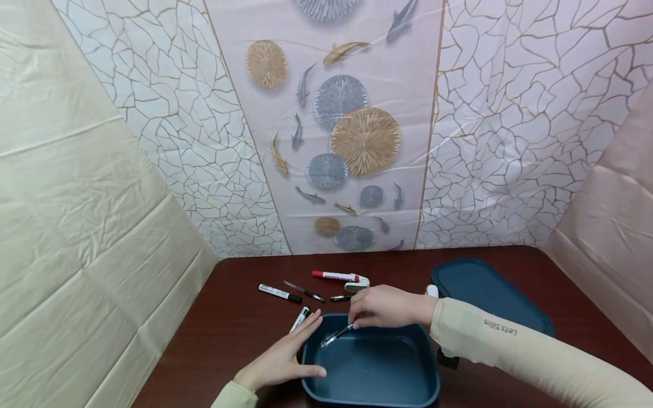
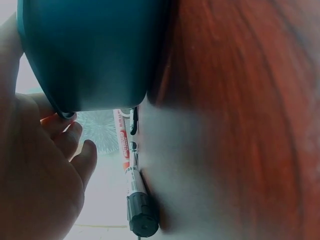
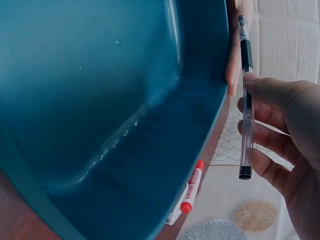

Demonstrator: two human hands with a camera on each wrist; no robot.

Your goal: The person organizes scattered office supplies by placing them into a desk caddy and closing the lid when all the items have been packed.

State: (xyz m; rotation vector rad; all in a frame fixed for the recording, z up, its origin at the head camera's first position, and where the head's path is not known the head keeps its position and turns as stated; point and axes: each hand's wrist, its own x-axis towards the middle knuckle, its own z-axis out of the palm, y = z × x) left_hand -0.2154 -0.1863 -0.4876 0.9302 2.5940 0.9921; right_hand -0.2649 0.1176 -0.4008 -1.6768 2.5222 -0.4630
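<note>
My right hand [image 1: 385,306] pinches a clear-barrelled pen with a black grip [image 3: 246,54] between thumb and fingers. In the head view the pen [image 1: 336,336] slants over the back left part of a dark blue plastic box [image 1: 433,378]. My left hand [image 1: 285,357] rests against the box's left side, fingers extended along the back left corner and thumb reaching over the rim. The left wrist view shows that hand's fingertips [image 2: 86,159] beside the box's outer wall [image 2: 95,60]. No pens show inside the visible part of the box.
Behind the box lie a red-capped marker [image 1: 334,276], a white object [image 1: 358,284], a dark pen [image 1: 340,298], another pen [image 1: 304,290] and black-capped markers [image 1: 279,293]. A blue lid [image 1: 474,277] lies at right, partly behind my sleeve; a dark object [image 1: 447,360] sits beside the box.
</note>
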